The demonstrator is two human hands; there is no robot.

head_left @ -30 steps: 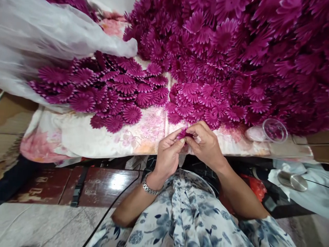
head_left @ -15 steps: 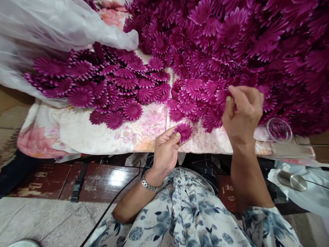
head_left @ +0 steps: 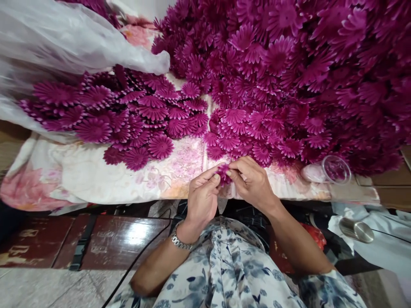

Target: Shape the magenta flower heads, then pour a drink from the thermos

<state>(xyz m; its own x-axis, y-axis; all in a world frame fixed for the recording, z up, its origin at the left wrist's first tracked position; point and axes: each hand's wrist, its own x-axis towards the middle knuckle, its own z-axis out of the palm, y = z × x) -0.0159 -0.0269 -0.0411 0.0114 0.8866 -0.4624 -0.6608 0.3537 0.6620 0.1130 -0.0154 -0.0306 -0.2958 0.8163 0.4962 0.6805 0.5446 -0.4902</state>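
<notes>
Head view shows two bare hands meeting just over the near edge of a cloth-covered table. The left hand [head_left: 201, 197] and the right hand [head_left: 252, 183] are close together, fingertips almost touching. Both pinch one small purple flower piece [head_left: 222, 173] between thumb and fingers. The flower piece is mostly hidden by the fingers, so only a bit of its petals shows. It sits just above the edge of the flowered cloth [head_left: 96, 175], near the middle of the picture.

The left wrist wears a silver watch [head_left: 178, 241]. Both arms come up from a lap in a blue and white flowered dress [head_left: 231, 273].

Right behind the hands is a big pile of purple flowers [head_left: 289, 77]. It fills the top and right side of the picture and comes down very near the right hand. To the left is a flatter heap of purple flowers [head_left: 128, 115], lying in rows on the cloth. A clear plastic bag [head_left: 58, 47] lies over the far left part of that heap.

A small clear cup [head_left: 334, 169] lies on its side at the right, at the foot of the big pile. Farther right and lower down, a shiny metal can [head_left: 356, 229] lies on some white fabric. Below the table a dark red board [head_left: 122, 235] shines, and a black cord [head_left: 138, 259] runs across it.
</notes>
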